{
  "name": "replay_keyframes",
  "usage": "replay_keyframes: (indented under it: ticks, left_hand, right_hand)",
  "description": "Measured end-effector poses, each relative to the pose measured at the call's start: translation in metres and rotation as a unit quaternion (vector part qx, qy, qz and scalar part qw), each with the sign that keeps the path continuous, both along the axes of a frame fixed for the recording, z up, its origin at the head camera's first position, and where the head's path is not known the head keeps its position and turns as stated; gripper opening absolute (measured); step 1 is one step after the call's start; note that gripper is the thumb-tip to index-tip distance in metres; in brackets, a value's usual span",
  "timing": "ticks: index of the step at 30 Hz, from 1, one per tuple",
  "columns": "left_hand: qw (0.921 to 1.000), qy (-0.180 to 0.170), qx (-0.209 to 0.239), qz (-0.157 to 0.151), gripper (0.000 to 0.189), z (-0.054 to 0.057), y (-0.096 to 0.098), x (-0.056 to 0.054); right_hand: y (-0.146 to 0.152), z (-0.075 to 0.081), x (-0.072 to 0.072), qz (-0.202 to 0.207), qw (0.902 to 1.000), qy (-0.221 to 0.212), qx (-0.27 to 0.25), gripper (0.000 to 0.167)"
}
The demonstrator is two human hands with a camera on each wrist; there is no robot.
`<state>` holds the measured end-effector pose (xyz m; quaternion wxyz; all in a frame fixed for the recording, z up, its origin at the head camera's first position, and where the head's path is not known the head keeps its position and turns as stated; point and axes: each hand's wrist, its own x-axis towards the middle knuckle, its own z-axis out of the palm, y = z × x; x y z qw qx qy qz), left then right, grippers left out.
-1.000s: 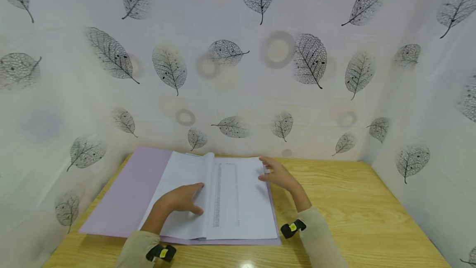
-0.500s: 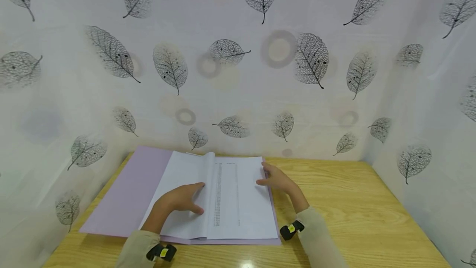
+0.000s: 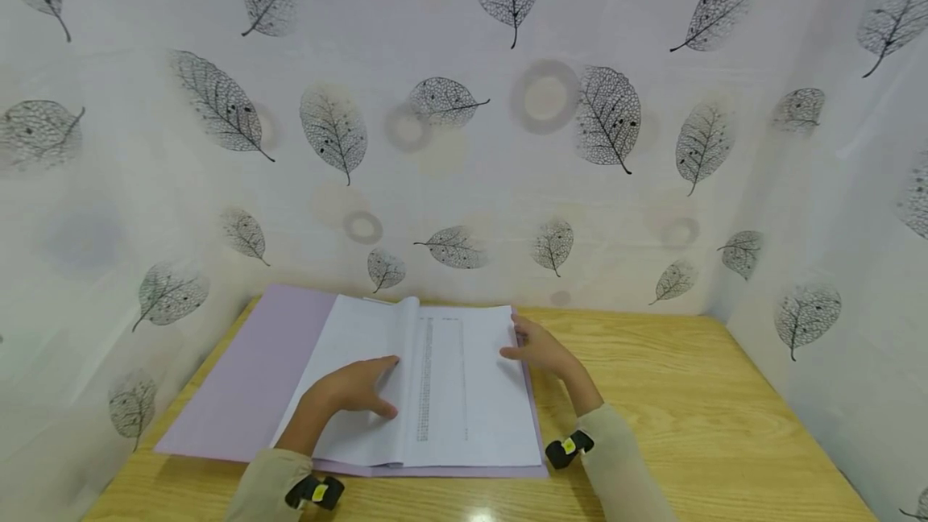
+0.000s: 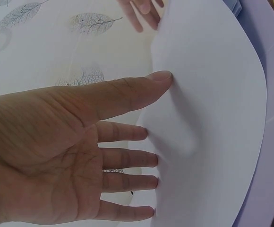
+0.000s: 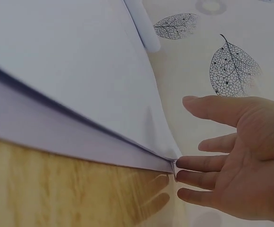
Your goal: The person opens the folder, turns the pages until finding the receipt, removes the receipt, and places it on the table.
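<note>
A lilac folder (image 3: 246, 377) lies open on the table with white sheets inside. My left hand (image 3: 348, 389) is over the turned left-hand sheets (image 3: 351, 321), thumb and fingers spread toward the curled fold. In the left wrist view its straight fingertips (image 4: 151, 161) touch the paper. Columns of small print run down the right-hand sheet (image 3: 500, 409). At that sheet's upper right edge is my right hand (image 3: 547, 349), thumb over the paper's edge. The right wrist view shows its straight fingers (image 5: 203, 163) right at the folder's corner, the thumb held apart from the paper.
The wooden table (image 3: 667, 401) extends to the right of the folder. A white curtain (image 3: 464, 176) printed with grey leaves hangs behind and along both sides. Each sleeve carries a black wrist camera (image 3: 569, 448).
My right hand has come slightly down the sheet's right edge from its top corner, then stayed nearly still. The left hand and the folder have kept their places.
</note>
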<state>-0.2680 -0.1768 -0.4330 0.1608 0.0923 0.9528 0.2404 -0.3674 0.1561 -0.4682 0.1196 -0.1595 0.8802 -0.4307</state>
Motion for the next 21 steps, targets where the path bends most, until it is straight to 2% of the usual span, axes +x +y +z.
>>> replay_keyframes:
  ticks: [4, 14, 21]
  left_hand:
    - [1.0000, 0.002, -0.001, -0.002, 0.092, -0.0014, -0.0006, -0.0006]
    - [1.0000, 0.002, 0.002, 0.001, 0.093, -0.0011, -0.0003, -0.0004]
    - [1.0000, 0.000, 0.000, 0.002, 0.092, -0.0014, 0.0000, 0.0002]
  right_hand:
    - [-0.0002, 0.0003, -0.0009, 0.003, 1.0000, 0.008, 0.000, 0.083]
    - [-0.0001, 0.0040, -0.0013, -0.007, 0.9987, 0.024, -0.044, 0.075]
    - [0.0003, 0.0038, -0.0029, -0.021, 0.9973, 0.009, -0.070, 0.078]
